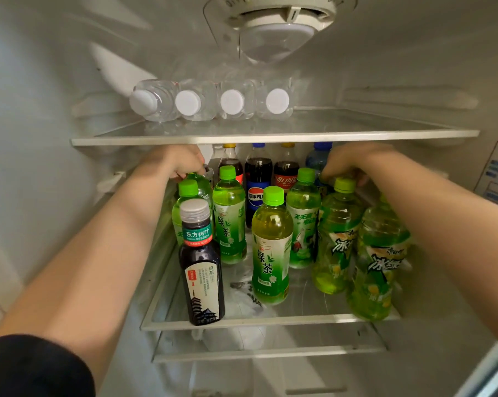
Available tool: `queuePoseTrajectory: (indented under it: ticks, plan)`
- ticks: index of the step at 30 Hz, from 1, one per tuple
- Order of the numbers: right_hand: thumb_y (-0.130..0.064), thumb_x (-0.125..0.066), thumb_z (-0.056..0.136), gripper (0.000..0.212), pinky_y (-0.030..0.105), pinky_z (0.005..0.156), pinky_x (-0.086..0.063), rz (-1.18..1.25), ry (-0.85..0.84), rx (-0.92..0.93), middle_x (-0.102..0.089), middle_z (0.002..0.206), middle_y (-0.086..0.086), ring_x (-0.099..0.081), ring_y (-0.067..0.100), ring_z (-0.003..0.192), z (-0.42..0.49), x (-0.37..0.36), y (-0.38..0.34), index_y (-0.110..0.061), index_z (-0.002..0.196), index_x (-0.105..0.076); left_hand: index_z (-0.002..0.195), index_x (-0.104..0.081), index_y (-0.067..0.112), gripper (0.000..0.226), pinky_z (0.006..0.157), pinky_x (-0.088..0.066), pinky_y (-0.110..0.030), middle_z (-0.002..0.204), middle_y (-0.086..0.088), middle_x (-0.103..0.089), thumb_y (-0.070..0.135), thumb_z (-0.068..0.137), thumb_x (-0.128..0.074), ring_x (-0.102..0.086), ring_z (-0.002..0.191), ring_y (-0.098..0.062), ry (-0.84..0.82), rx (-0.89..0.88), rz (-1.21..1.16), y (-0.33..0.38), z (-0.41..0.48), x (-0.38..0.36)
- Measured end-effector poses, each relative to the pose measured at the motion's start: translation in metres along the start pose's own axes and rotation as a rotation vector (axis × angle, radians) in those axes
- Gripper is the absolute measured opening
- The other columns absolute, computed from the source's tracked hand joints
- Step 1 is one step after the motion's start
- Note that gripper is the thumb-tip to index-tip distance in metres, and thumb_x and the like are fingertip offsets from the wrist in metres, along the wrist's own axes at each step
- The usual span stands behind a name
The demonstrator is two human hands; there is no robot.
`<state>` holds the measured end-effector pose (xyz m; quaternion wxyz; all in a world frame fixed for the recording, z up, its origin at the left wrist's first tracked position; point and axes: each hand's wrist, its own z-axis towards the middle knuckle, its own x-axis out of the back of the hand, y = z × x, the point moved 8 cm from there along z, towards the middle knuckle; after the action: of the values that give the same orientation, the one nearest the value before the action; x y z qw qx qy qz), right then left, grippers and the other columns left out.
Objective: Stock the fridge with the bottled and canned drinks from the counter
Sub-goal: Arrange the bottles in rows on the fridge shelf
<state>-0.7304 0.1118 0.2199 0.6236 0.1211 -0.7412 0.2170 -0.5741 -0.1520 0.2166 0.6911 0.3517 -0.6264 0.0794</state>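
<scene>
Both arms reach into the fridge [41,110], onto the middle shelf [270,320], which carries the drinks. The left hand [179,164] is at the far left of that shelf. Its grip is clamped over the top of a green bottle [199,186], and the curled fingers hide the cap. The right hand [351,163] is far right, with its fingers curled down on either side of the green cap of a large green tea bottle [338,233]. It is blurred, so I cannot tell whether that grip is clamped on the bottle or only close around it.

More green-capped tea bottles stand upright between the hands and toward the near edge. A dark tea bottle [202,270] with a silver cap stands at the near left. Cola bottles [258,179] and a blue-capped bottle [318,159] stand in a row along the back. On the upper shelf [270,138], four water bottles [210,101] lie on their sides, side by side, with their white caps facing out.
</scene>
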Motion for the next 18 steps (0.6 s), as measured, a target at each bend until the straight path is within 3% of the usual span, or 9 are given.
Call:
queuePoseTrajectory:
  ticks: [2, 5, 7, 9, 12, 14, 18]
  plan:
    - [-0.029, -0.065, 0.083, 0.017, 0.042, 0.074, -0.059, -0.016, -0.004, 0.029, -0.059, 0.086, 0.012, -0.064, 0.031, 0.078, -0.006, -0.001, -0.004, -0.023, 0.077, -0.050, 0.121, -0.050, 0.012, 0.027, 0.061, -0.037, -0.025, 0.112, -0.011, -0.048, 0.020, 0.095, -0.052, -0.047, 0.092, -0.025, 0.027, -0.067, 0.044, 0.011, -0.003, 0.003]
    - [-0.023, -0.066, 0.082, 0.017, 0.042, 0.073, -0.059, -0.013, 0.030, 0.022, -0.062, 0.090, 0.016, -0.066, 0.032, 0.079, -0.010, -0.001, -0.003, -0.010, 0.090, -0.059, 0.119, -0.052, 0.007, 0.026, 0.072, -0.040, -0.027, 0.116, -0.012, -0.051, 0.021, 0.098, -0.045, -0.049, 0.099, -0.023, 0.076, -0.209, 0.102, 0.036, -0.013, 0.006]
    - [-0.020, -0.066, 0.082, 0.021, 0.041, 0.072, -0.059, 0.005, 0.049, 0.016, -0.063, 0.091, 0.018, -0.067, 0.032, 0.078, -0.012, 0.000, -0.001, -0.006, 0.095, -0.060, 0.115, -0.053, 0.014, 0.022, 0.070, -0.036, -0.024, 0.110, -0.006, -0.048, 0.026, 0.098, -0.045, -0.044, 0.098, -0.018, 0.044, -0.283, 0.111, 0.050, -0.021, 0.000]
    - [-0.019, -0.066, 0.083, 0.020, 0.040, 0.071, -0.059, 0.032, 0.065, 0.013, -0.063, 0.090, 0.019, -0.067, 0.033, 0.077, -0.015, 0.000, 0.000, -0.005, 0.094, -0.059, 0.110, -0.052, 0.017, 0.021, 0.080, -0.035, -0.025, 0.109, -0.005, -0.048, 0.031, 0.096, -0.049, -0.045, 0.098, -0.018, -0.017, -0.327, 0.137, 0.062, -0.026, -0.008]
    - [-0.020, -0.067, 0.082, 0.022, 0.041, 0.072, -0.059, 0.074, 0.087, 0.002, -0.062, 0.087, 0.017, -0.066, 0.031, 0.075, -0.016, 0.000, 0.004, -0.005, 0.093, -0.057, 0.131, -0.051, 0.019, 0.046, 0.096, -0.040, -0.031, 0.132, -0.005, -0.050, 0.033, 0.088, -0.061, -0.051, 0.117, -0.023, -0.020, -0.330, 0.269, 0.068, -0.031, -0.021]
    - [-0.022, -0.068, 0.081, 0.023, 0.038, 0.066, -0.057, 0.083, 0.085, 0.000, -0.059, 0.085, 0.015, -0.062, 0.029, 0.074, -0.017, -0.001, 0.006, -0.007, 0.092, -0.055, 0.133, -0.049, 0.021, 0.051, 0.091, -0.047, -0.034, 0.134, -0.006, -0.049, 0.027, 0.085, -0.066, -0.054, 0.112, -0.025, 0.010, -0.325, 0.333, 0.069, -0.031, -0.026]
    - [-0.026, -0.067, 0.081, 0.022, 0.028, 0.052, -0.044, 0.072, 0.106, 0.018, -0.056, 0.081, 0.011, -0.056, 0.024, 0.069, -0.018, -0.002, 0.006, -0.010, 0.089, -0.054, 0.115, -0.059, 0.020, 0.030, 0.076, -0.048, -0.033, 0.122, -0.009, -0.055, 0.021, 0.086, -0.067, -0.061, 0.092, -0.025, 0.019, -0.385, 0.359, 0.070, -0.037, -0.021]
